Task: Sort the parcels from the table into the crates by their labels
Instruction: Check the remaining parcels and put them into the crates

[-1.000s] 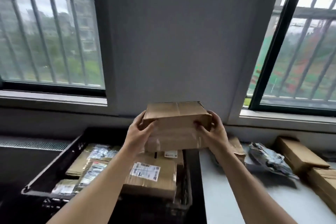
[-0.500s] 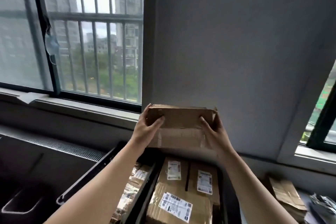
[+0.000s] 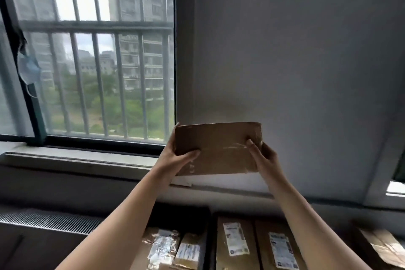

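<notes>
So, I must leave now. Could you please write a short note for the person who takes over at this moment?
Left hand: grips the left end of the cardboard box.
Right hand: grips its right end.
The box is raised in front of the wall; no label shows on the side facing the camera.
Done: labelled parcels already lie in the crates.
Left: find this box's label and place it; another parcel lies at the far right.

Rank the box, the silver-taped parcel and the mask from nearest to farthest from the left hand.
1. The box, gripped by the left hand.
2. The silver-taped parcel, below, at the bottom edge.
3. The mask, far left on the window.
</notes>
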Demonstrator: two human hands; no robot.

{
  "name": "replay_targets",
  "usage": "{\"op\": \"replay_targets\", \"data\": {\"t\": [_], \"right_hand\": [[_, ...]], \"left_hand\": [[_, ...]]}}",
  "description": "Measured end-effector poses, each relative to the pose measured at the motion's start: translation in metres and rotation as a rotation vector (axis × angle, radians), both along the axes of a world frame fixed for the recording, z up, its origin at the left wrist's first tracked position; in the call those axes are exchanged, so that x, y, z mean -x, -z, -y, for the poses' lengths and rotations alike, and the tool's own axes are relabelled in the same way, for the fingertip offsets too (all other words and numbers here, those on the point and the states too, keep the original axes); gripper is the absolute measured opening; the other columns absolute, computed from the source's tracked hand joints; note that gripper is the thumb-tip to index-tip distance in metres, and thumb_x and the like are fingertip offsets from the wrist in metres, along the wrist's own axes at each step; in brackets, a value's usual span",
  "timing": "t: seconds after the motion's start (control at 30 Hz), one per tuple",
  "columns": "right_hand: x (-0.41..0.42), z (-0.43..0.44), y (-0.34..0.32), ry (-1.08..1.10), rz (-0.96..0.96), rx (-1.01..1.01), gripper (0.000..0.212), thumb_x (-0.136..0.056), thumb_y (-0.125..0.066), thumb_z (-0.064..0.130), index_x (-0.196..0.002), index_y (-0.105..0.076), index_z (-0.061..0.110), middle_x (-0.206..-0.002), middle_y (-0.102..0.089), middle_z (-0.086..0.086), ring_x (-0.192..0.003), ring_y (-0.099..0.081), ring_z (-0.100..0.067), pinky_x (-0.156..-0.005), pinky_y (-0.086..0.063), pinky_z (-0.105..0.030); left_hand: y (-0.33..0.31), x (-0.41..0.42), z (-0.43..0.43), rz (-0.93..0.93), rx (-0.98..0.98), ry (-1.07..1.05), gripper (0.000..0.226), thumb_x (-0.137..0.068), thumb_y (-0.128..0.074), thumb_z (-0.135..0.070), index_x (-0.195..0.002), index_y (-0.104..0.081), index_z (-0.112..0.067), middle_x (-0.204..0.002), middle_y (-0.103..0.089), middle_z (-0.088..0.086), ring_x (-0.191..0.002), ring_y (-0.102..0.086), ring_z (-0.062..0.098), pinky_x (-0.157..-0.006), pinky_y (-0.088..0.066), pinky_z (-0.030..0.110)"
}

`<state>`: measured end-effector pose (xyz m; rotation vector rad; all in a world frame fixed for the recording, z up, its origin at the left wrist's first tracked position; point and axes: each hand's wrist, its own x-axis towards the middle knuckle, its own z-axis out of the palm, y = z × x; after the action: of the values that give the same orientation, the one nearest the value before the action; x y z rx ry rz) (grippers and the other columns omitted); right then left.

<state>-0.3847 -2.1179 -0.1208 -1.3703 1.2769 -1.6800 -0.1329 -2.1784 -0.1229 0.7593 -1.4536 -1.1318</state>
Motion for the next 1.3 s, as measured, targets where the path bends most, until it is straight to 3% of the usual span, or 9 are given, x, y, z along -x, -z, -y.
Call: {"op": "replay_targets", "data": {"t": [0.37, 0.63, 0.7, 0.77, 0.87, 0.97, 1.07, 1.17, 1.3], "right_hand": [[-0.111, 0.042, -0.002, 0.089, 0.072, -0.020, 0.058, -0.095, -0.036, 0.061, -0.126, -0.064, 0.022, -0.113, -0.074, -0.003, -0.098, -0.073, -0.016, -0.074, -0.059, -0.029], [-0.141, 0.048, -0.024, 0.242, -0.138, 0.007, 0.030, -0.110, -0.040, 0.024, -0.101, -0.069, 0.026, -0.090, -0.075, 0.017, -0.085, -0.069, 0.002, -0.079, -0.054, -0.018], [-0.152, 0.055, -0.033, 0.288, -0.225, 0.010, 0.024, -0.106, -0.047, 0.035, -0.102, -0.070, 0.028, -0.095, -0.074, 0.014, -0.093, -0.069, -0.003, -0.088, -0.057, -0.031], [-0.148, 0.064, -0.031, 0.280, -0.304, -0.042, 0.056, -0.089, -0.053, 0.072, -0.133, -0.058, 0.039, -0.134, -0.063, 0.004, -0.125, -0.059, -0.019, -0.106, -0.048, -0.056], [-0.161, 0.067, -0.041, 0.211, -0.245, -0.129, 0.114, -0.063, -0.057, 0.091, -0.158, -0.021, 0.040, -0.156, -0.038, 0.009, -0.142, -0.040, -0.019, -0.112, -0.039, -0.054], [-0.167, 0.068, -0.046, 0.103, -0.153, -0.112, 0.096, -0.081, -0.066, 0.068, -0.159, -0.018, 0.038, -0.141, -0.052, 0.008, -0.122, -0.058, -0.016, -0.090, -0.050, -0.039], [-0.172, 0.072, -0.049, 0.121, -0.089, 0.000, 0.098, -0.068, -0.082, 0.065, -0.148, -0.045, 0.023, -0.128, -0.067, -0.002, -0.096, -0.071, -0.007, -0.073, -0.056, -0.024], [-0.183, 0.075, -0.049, 0.096, -0.041, 0.097, 0.086, -0.048, -0.089, 0.071, -0.118, -0.066, 0.028, -0.115, -0.073, -0.006, -0.100, -0.073, -0.015, -0.078, -0.058, -0.029], [-0.207, 0.085, -0.046, 0.108, -0.108, 0.167, 0.060, -0.070, -0.088, 0.043, -0.120, -0.056, 0.050, -0.117, -0.070, 0.000, -0.106, -0.069, -0.016, -0.084, -0.058, -0.037]], "left_hand": [[-0.005, -0.109, 0.093, -0.045, 0.085, 0.175, 0.095, -0.069, -0.082, 0.003, -0.147, -0.042, -0.033, -0.097, -0.066, -0.003, -0.072, -0.064, 0.008, -0.060, -0.056, 0.023], [0.001, -0.144, 0.112, -0.125, 0.075, 0.285, 0.094, -0.073, -0.080, -0.004, -0.152, -0.037, -0.036, -0.108, -0.069, -0.005, -0.089, -0.067, 0.010, -0.073, -0.057, 0.025], [0.000, -0.157, 0.116, -0.155, 0.077, 0.292, 0.092, -0.074, -0.080, -0.009, -0.152, -0.038, -0.035, -0.113, -0.070, -0.006, -0.097, -0.068, 0.010, -0.079, -0.057, 0.027], [-0.002, -0.167, 0.120, -0.189, 0.055, 0.303, 0.091, -0.073, -0.084, -0.018, -0.150, -0.040, -0.035, -0.120, -0.068, 0.002, -0.100, -0.068, 0.015, -0.080, -0.060, 0.034], [-0.005, -0.187, 0.128, -0.255, 0.021, 0.334, 0.103, -0.064, -0.094, -0.032, -0.151, -0.039, -0.035, -0.135, -0.064, 0.004, -0.115, -0.067, 0.023, -0.088, -0.060, 0.041], [-0.007, -0.197, 0.131, -0.301, -0.024, 0.301, 0.092, -0.067, -0.093, -0.034, -0.145, -0.045, -0.032, -0.128, -0.068, 0.000, -0.111, -0.068, 0.022, -0.073, -0.060, 0.039], [-0.009, -0.195, 0.133, -0.327, -0.025, 0.070, 0.059, -0.089, -0.076, -0.019, -0.141, -0.049, -0.025, -0.124, -0.068, -0.004, -0.115, -0.065, 0.021, -0.071, -0.061, 0.040], [-0.010, -0.193, 0.139, -0.236, 0.013, -0.031, 0.056, -0.091, -0.073, -0.028, -0.143, -0.051, -0.034, -0.136, -0.062, 0.000, -0.119, -0.063, 0.019, -0.092, -0.057, 0.055], [-0.015, -0.180, 0.134, -0.066, 0.037, 0.025, 0.049, -0.093, -0.064, -0.050, -0.139, -0.048, -0.057, -0.152, -0.050, -0.006, -0.137, -0.051, 0.015, -0.105, -0.048, 0.059]]}}
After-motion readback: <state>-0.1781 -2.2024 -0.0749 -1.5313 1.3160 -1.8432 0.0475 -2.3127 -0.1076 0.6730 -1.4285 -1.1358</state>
